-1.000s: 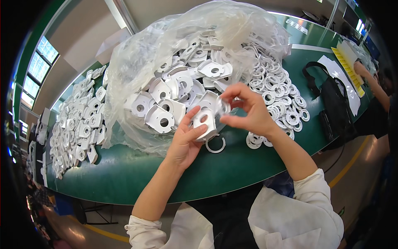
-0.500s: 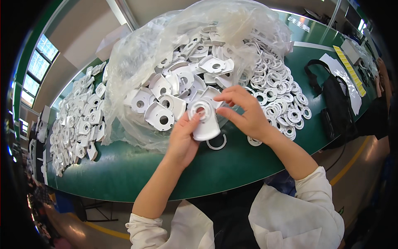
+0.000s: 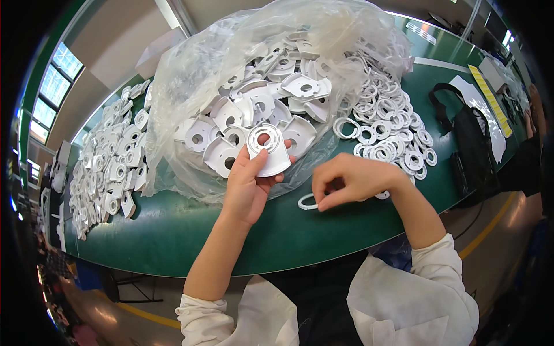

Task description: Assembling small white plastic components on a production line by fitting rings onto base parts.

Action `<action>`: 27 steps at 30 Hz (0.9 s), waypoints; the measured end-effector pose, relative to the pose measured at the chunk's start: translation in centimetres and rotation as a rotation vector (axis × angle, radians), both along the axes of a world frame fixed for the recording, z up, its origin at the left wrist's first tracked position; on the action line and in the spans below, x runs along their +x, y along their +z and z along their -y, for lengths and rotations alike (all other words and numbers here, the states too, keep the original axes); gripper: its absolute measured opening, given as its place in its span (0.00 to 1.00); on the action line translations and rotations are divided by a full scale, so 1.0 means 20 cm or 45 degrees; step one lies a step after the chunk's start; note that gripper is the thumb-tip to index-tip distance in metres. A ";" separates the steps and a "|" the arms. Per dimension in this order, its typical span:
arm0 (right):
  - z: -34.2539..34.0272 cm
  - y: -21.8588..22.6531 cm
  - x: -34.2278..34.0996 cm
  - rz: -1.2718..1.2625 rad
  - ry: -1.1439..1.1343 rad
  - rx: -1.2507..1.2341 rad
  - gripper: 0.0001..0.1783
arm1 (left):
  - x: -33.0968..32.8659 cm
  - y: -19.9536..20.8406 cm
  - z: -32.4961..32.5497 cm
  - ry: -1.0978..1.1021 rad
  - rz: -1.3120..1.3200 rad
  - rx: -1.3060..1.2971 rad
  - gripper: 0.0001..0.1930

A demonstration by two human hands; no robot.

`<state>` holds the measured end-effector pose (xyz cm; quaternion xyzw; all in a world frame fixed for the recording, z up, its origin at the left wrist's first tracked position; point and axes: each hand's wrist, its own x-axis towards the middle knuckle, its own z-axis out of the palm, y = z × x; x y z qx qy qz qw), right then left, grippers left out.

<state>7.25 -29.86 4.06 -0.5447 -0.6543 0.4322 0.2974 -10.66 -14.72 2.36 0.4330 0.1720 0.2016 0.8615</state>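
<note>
My left hand (image 3: 245, 190) grips a white plastic housing (image 3: 277, 161) with a rounded top, a round hole and a raised ring seat around it. The thumb lies on its front, and the fingers are behind. To the right, just over the green table, my right hand (image 3: 359, 177) pinches the edge of a thin white ring (image 3: 302, 199) between thumb and fingers. That ring looks tilted; its right side is hidden by the fingertips. Beyond my left hand, a clear plastic bag (image 3: 187, 81) lies open with many loose white housings (image 3: 221, 157) inside.
Right of the bag is a heap of white rings (image 3: 398, 147). A pile of white housings fitted with rings (image 3: 112, 167) stands at the left of the green table (image 3: 190, 239). A black bag (image 3: 470, 135), white paper (image 3: 490, 124) and a yellow strip (image 3: 490, 101) lie at the right.
My right hand has left the housing, moved down toward me and taken hold of the loose ring on the table. My left hand has shifted slightly up and left with the housing.
</note>
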 end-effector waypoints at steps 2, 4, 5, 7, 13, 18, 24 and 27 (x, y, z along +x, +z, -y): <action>0.02 0.05 0.01 -0.484 -0.149 -0.018 0.04 | 0.00 0.00 0.01 0.004 -0.028 -0.012 0.20; 0.02 0.03 0.02 -0.730 -0.483 0.134 0.06 | 0.01 -0.01 0.02 -0.105 -0.128 0.074 0.23; 0.00 0.01 0.00 -0.867 -0.645 0.278 0.07 | 0.01 0.00 0.03 -0.106 -0.126 0.074 0.23; -0.02 -0.01 -0.02 -0.344 -0.663 0.602 0.09 | 0.01 0.02 0.06 -0.254 -0.136 0.048 0.26; -0.06 -0.08 -0.02 0.479 -0.450 1.096 0.15 | 0.00 0.02 0.08 -0.287 -0.200 0.124 0.29; -0.06 -0.08 -0.02 0.578 -0.358 1.069 0.15 | 0.00 0.01 0.07 -0.315 -0.183 0.134 0.27; -0.05 -0.06 -0.04 0.637 -0.350 1.041 0.14 | 0.01 0.02 0.09 -0.333 -0.184 0.094 0.19; -0.05 -0.05 -0.03 0.626 -0.308 1.061 0.14 | 0.00 0.01 0.09 -0.326 -0.218 0.196 0.18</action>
